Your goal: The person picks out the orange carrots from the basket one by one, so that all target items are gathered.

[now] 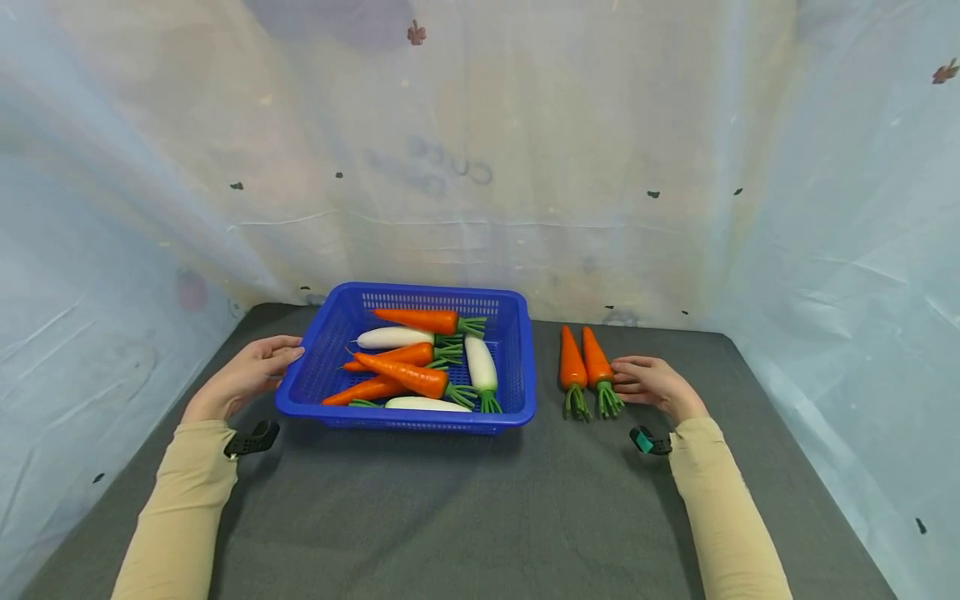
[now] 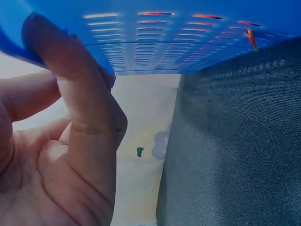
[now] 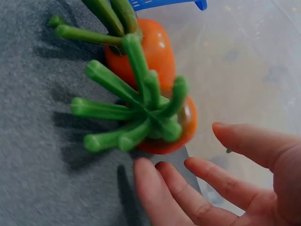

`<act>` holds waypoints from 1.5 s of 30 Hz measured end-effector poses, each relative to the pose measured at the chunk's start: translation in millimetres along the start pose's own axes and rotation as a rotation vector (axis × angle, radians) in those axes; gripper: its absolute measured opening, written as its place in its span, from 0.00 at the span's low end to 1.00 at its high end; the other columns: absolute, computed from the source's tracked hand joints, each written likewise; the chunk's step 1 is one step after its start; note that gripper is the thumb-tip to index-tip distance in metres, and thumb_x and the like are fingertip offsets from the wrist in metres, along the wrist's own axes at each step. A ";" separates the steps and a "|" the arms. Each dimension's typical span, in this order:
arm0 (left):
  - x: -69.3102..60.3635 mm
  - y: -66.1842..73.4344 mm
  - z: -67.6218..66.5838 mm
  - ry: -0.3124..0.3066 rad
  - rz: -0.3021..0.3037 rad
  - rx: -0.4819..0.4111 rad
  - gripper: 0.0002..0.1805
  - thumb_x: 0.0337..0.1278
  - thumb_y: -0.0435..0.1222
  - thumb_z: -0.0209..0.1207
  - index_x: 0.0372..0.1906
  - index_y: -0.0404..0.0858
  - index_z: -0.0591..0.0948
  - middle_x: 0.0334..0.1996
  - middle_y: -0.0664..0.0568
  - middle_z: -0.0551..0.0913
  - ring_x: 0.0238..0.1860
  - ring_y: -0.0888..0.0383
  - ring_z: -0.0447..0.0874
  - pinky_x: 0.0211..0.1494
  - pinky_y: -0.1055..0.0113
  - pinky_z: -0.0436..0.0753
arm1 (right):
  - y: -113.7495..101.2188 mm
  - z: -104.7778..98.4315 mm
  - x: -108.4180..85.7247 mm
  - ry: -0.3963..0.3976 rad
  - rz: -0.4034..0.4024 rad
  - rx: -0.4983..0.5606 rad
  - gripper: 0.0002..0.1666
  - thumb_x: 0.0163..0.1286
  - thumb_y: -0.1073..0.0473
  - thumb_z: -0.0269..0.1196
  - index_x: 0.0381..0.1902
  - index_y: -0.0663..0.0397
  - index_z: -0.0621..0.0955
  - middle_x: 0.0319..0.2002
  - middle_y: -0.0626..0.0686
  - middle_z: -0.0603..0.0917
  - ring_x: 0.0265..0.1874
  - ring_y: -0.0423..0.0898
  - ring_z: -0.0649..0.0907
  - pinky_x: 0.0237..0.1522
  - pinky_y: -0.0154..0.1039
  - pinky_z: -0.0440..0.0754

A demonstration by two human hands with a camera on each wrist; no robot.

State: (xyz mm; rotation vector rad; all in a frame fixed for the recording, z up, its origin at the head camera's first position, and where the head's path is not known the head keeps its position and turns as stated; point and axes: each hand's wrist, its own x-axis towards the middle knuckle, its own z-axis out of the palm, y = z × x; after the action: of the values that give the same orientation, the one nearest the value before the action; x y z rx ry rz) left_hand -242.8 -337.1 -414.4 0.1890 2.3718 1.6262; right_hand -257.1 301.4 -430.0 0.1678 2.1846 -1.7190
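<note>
A blue plastic basket (image 1: 405,422) holds several carrots (image 1: 420,381) and white radishes (image 1: 482,364) with green stem stubs. My left hand (image 1: 251,375) grips its left rim; in the left wrist view the left hand (image 2: 89,127) has a fingertip against the rim, beside the slotted wall. Two more carrots (image 1: 597,354) lie side by side on the grey cloth, green ends toward me. My right hand (image 1: 654,385) is just right of the outer one. In the right wrist view, the right hand (image 3: 221,188) has its fingers spread beside that carrot (image 3: 188,120), holding nothing.
A dark grey cloth (image 1: 465,517) covers the table. Pale translucent sheeting (image 1: 570,125) hangs behind it and along both sides. The basket stands left of the two loose carrots, with a strip of cloth between them.
</note>
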 end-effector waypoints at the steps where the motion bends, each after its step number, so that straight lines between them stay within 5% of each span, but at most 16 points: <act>1: -0.1 0.2 0.0 -0.002 0.001 -0.004 0.34 0.72 0.48 0.47 0.70 0.29 0.56 0.58 0.32 0.71 0.46 0.52 0.81 0.49 0.57 0.81 | -1.5 -0.8 -0.3 0.005 0.003 -0.004 0.33 0.75 0.54 0.52 0.69 0.68 0.60 0.60 0.71 0.69 0.51 0.58 0.80 0.48 0.45 0.80; 11: -0.3 -1.4 -1.6 -0.002 -0.009 -0.010 0.34 0.72 0.48 0.47 0.70 0.29 0.56 0.59 0.31 0.70 0.46 0.52 0.81 0.49 0.57 0.81 | -36.4 -7.3 -4.1 0.031 -0.016 -0.092 0.38 0.75 0.48 0.52 0.71 0.68 0.56 0.63 0.73 0.65 0.61 0.66 0.70 0.58 0.53 0.71; 19: 2.3 -3.6 -3.2 -0.001 -0.007 -0.006 0.34 0.73 0.47 0.46 0.71 0.28 0.55 0.60 0.31 0.69 0.46 0.52 0.81 0.49 0.58 0.81 | -79.9 8.1 -6.1 -0.049 -0.114 -0.124 0.39 0.75 0.47 0.51 0.72 0.66 0.53 0.63 0.73 0.65 0.62 0.67 0.68 0.61 0.58 0.66; 37: 1.6 2.3 1.8 -0.001 -0.019 0.031 0.38 0.69 0.51 0.49 0.70 0.28 0.57 0.60 0.32 0.70 0.50 0.49 0.80 0.51 0.54 0.79 | -134.4 87.7 5.6 -0.115 -0.181 -0.177 0.32 0.75 0.50 0.53 0.69 0.63 0.63 0.57 0.68 0.73 0.52 0.59 0.78 0.55 0.51 0.75; 45: 1.2 1.9 1.7 0.008 -0.009 0.031 0.36 0.70 0.51 0.49 0.69 0.29 0.58 0.59 0.32 0.71 0.48 0.50 0.80 0.50 0.56 0.80 | -143.4 132.6 21.0 -0.218 -0.204 -0.174 0.29 0.74 0.52 0.54 0.65 0.63 0.67 0.55 0.67 0.76 0.55 0.60 0.77 0.56 0.53 0.73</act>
State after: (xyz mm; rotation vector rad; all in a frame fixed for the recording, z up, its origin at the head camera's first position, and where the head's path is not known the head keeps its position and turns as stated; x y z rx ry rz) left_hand -243.5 -334.6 -413.4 0.1773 2.4014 1.5904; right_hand -293.9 135.1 -332.2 -0.2826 2.2340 -1.5527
